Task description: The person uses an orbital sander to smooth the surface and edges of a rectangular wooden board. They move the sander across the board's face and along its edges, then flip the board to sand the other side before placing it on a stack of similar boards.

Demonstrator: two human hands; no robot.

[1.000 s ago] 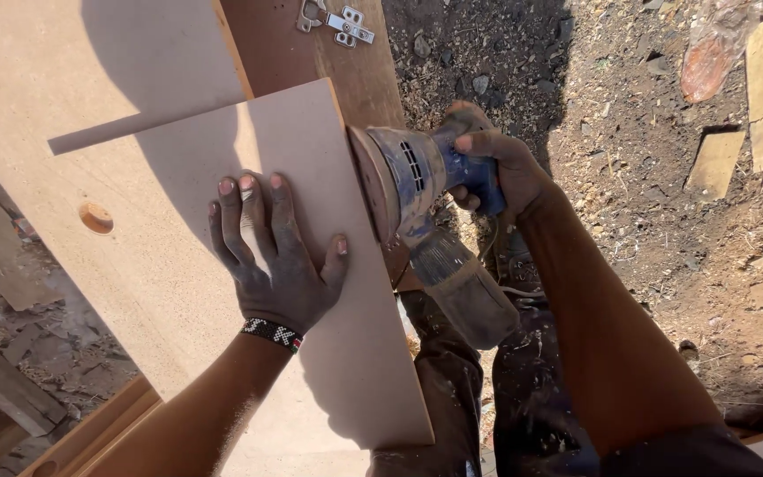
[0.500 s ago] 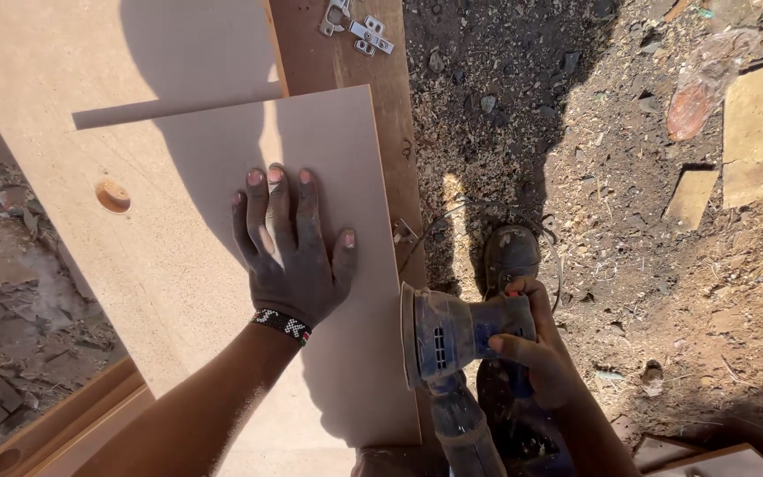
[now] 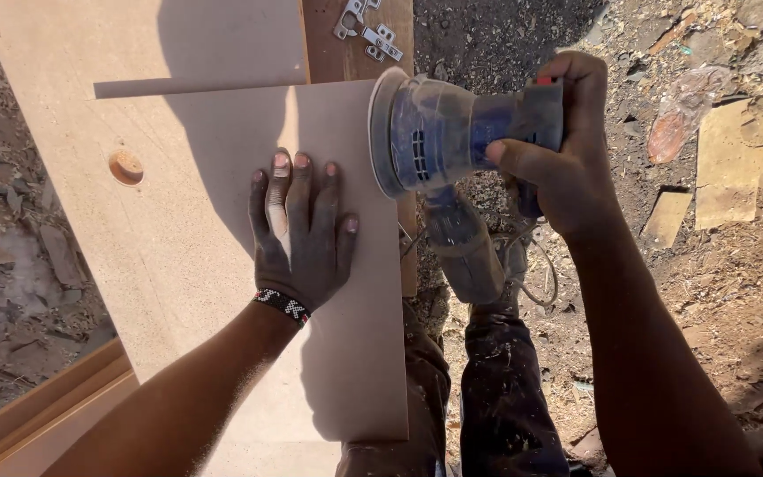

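Sanding of the panel edge is the step in hand. My right hand point(image 3: 567, 168) is clenched around the body of one blue power sander point(image 3: 452, 132), its round pad turned sideways against the long edge of the top board point(image 3: 222, 265). My left hand point(image 3: 302, 230) lies flat and open on that board, fingers spread, grasping nothing, just beside the pad.

To do this step well, I judge:
1. Keep the pad square to the edge, so the corner is not rounded.
2. Press the flat hand down firmly, so the board does not shift on the surface below.
3. Hold the fingertips clear of the pad's rim; the little finger lies near it.
4. Watch the cable point(image 3: 532, 265) hanging below the grip, so it does not snag.

Count:
- Boards: two light panels, the upper resting on a larger one point(image 3: 72, 88) beyond my left hand.
- Round recess point(image 3: 125, 166): one, in the top board, outward of my left thumb side.
- Metal hinges point(image 3: 366, 26): a small cluster, at least two, on a brown plank point(image 3: 337, 57) beyond the sander.
- Beaded wristband point(image 3: 282, 305): one, on my left wrist.

Ground under the right grip is littered with wood scraps point(image 3: 726, 159).
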